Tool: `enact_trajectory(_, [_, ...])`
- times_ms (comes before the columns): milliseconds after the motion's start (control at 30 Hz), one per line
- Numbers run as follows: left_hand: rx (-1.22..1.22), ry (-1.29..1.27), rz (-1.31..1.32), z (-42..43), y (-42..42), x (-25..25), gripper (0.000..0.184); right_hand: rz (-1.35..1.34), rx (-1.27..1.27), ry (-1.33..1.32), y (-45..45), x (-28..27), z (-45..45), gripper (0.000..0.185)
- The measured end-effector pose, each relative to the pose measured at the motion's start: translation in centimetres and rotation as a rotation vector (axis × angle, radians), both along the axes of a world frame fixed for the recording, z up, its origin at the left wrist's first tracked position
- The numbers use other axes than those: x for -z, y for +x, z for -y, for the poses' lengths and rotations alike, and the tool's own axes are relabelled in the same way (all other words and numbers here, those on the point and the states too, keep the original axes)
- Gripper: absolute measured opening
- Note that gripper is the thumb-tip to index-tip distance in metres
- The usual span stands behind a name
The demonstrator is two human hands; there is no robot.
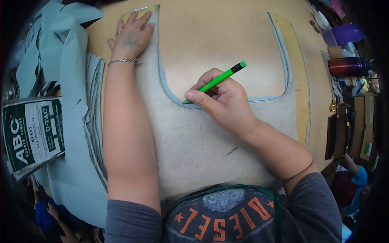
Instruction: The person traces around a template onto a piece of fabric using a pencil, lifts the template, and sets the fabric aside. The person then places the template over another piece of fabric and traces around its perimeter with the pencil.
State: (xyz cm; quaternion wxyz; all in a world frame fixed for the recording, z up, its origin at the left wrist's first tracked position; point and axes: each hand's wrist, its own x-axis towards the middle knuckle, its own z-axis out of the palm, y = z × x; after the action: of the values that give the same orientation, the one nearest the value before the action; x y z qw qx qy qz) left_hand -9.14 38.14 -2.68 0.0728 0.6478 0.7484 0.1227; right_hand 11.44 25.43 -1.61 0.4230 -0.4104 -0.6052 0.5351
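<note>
My right hand [225, 101] grips a green pencil [214, 82] with a black band near its end. The pencil's tip meets the curved inner edge of a large U-shaped grey-white template [190, 141], where a light-blue strip of sheet [165, 83] shows along the cutout. My left hand [133, 35] lies flat with fingers spread on the template's upper left arm, partly over a yellow taped end [152, 10]. Yellow tape [302, 87] also runs down the template's right side. What lies beneath the template is mostly hidden.
Stacked blue-grey sheets [94, 117] lie at the left, with a green-and-white ABC rubber cement package [34, 133] beside them. At the right stand a dark tumbler [344, 66], a purple container [346, 33] and cardboard boxes [364, 125]. Other people are partly visible at both lower sides.
</note>
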Motion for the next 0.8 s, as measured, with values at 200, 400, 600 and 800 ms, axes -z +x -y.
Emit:
enact_trajectory(200, [-0.002, 0.027, -0.01, 0.1, -0.2, 0.3, 0.049, 0.199, -0.021, 0.137, -1.0, -0.9, 0.8, 0.02])
enact_trajectory(400, [0.008, -0.001, -0.016, 0.0, -0.7, 0.4, 0.048, 0.442, 0.053, 0.213, 7.3, -2.5, 0.9, 0.013])
enact_trajectory(600, [0.003, -0.016, -0.102, 0.0, -0.1, 0.3, 0.046, 0.332, 0.388, 0.113, 20.7, -3.3, -1.4, 0.013])
enact_trajectory(800, [0.039, 0.04, -0.131, 0.7, 0.5, 0.1, 0.044, -0.033, 0.629, 0.1, 24.0, -1.3, -11.2, 0.017])
